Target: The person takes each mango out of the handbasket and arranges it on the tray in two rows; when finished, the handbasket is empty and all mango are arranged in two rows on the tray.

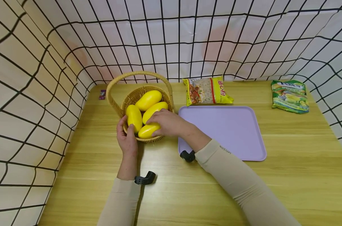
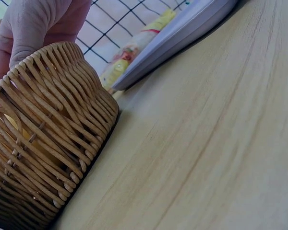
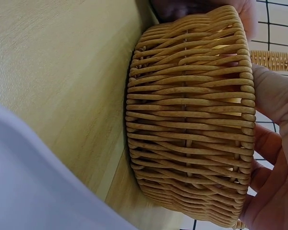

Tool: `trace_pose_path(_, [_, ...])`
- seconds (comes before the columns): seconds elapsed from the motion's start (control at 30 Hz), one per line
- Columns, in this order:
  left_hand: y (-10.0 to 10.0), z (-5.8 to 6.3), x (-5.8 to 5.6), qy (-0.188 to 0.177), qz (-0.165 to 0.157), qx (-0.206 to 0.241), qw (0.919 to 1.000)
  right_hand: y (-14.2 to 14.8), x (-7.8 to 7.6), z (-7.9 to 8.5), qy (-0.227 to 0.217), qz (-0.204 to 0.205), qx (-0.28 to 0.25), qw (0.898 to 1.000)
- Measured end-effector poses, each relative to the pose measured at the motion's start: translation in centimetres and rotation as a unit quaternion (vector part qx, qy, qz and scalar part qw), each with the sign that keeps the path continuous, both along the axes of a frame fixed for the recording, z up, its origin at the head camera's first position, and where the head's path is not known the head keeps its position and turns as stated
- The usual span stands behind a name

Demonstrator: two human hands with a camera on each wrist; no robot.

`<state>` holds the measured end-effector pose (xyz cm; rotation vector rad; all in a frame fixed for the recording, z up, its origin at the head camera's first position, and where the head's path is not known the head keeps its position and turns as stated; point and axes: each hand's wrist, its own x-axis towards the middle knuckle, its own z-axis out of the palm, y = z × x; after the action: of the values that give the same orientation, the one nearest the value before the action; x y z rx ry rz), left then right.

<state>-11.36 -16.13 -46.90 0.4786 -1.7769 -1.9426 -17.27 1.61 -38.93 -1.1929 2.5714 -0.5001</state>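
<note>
Right grip (image 1: 169,121), head view: partly closed, thumb and fingertips curled at the right end of the near yellow fruit (image 1: 146,131), apparently in a pinch; firmness not readable. Left grip (image 1: 127,141): half closed, thumb and forefinger astride the lower left of the left yellow fruit (image 1: 134,117). Governing relation, as judged: near yellow fruit just left of the right grip, inside the wicker basket (image 1: 151,140), long axis mainly crosswise, rising slightly rightward; left yellow fruit just beyond the left grip, long axis pointing away from the body. Obstacles to any lift: rim in front, arched handle (image 1: 141,73) overhead, middle yellow fruit (image 1: 155,111) close beside. Farther back: far yellow fruit (image 1: 149,100). On the tabletop (image 1: 171,194), right of the basket: lilac tray (image 1: 230,125), crossed by the right arm; behind it, yellow packet (image 1: 203,91); well apart, green packet (image 1: 290,96). Left of the basket: purple packet (image 1: 102,94).

Left wrist view: left grip over the rim, fingertips hidden behind wicker; tray and yellow packet beyond.

Right wrist view: right grip at the rim, hold hidden by the basket wall; tray nearby.
</note>
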Motion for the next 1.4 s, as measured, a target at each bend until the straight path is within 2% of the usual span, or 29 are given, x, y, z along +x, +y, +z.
trace_pose_path(0.57, [-0.1, 0.1, 0.0, -0.002, -0.004, 0.0, 1.0, 0.0, 0.1, -0.2, 0.009, 0.001, -0.002, 1.0])
trace_pose_path(0.9, [-0.1, -0.3, 0.0, 0.004, -0.005, -0.001, 1.0, 0.1, 0.5, -0.1, 0.015, 0.004, -0.006, 1.0])
trace_pose_path(1.2, [-0.1, -0.1, 0.1, 0.005, -0.008, -0.013, 0.9999, 0.6, 0.7, 1.2, 0.012, -0.012, -0.026, 1.0])
trace_pose_path(1.4, [-0.1, -0.1, 0.1, 0.006, -0.013, -0.012, 0.9998, 1.3, 0.8, 2.3, 0.003, -0.028, -0.059, 0.998])
